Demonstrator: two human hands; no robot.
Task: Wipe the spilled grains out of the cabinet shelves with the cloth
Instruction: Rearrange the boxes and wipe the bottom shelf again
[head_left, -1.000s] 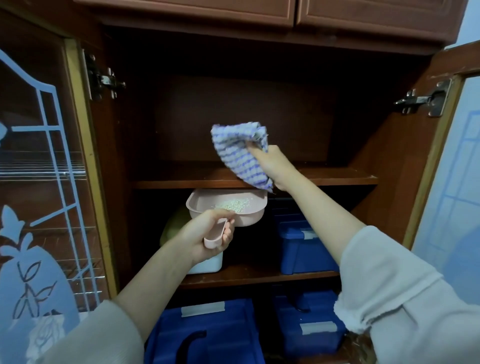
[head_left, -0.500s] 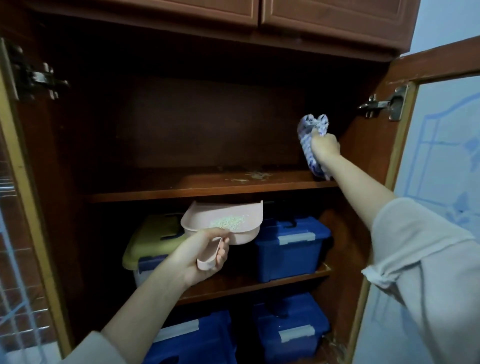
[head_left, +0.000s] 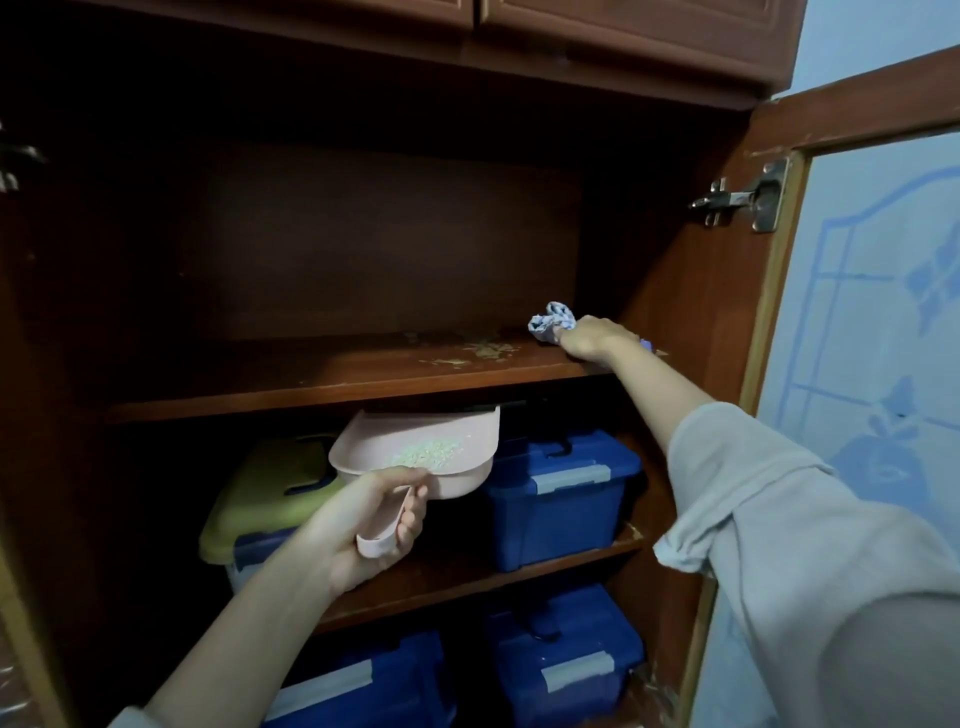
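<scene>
Head view: your right hand (head_left: 592, 338) is centre-right of the frame, down on the top shelf (head_left: 311, 376) at its right end, near the cabinet (head_left: 691, 322) side wall. Its fingers are curled round the cloth (head_left: 551, 321). The blue-and-white cloth is bunched up, sticks out of the fist toward frame left and touches the shelf board. Spilled grains (head_left: 488, 349) lie in a thin pale scatter on that shelf just left of the cloth, with a fainter trail further left. Your left hand (head_left: 363, 525), lower centre, grips the handle of a pink dustpan (head_left: 470, 475), fingers wrapped round it. The pan is held just under the front edge of the top shelf; can't tell if it touches the edge. A small heap of collected grains (head_left: 426, 453) sits in the pan. Behind the pan, on the middle shelf (head_left: 467, 577), are a green-lidded box (head_left: 260, 493) at left and a blue box (head_left: 561, 499) at right. Below, at the bottom of the frame, are a lower-left blue box (head_left: 363, 686) and a lower-right blue box (head_left: 566, 670). The right door (head_left: 883, 312) stands open, frosted glass with a blue pattern, hinge (head_left: 743, 200) upper right. Your grey right sleeve (head_left: 779, 519) is pushed up the forearm.
</scene>
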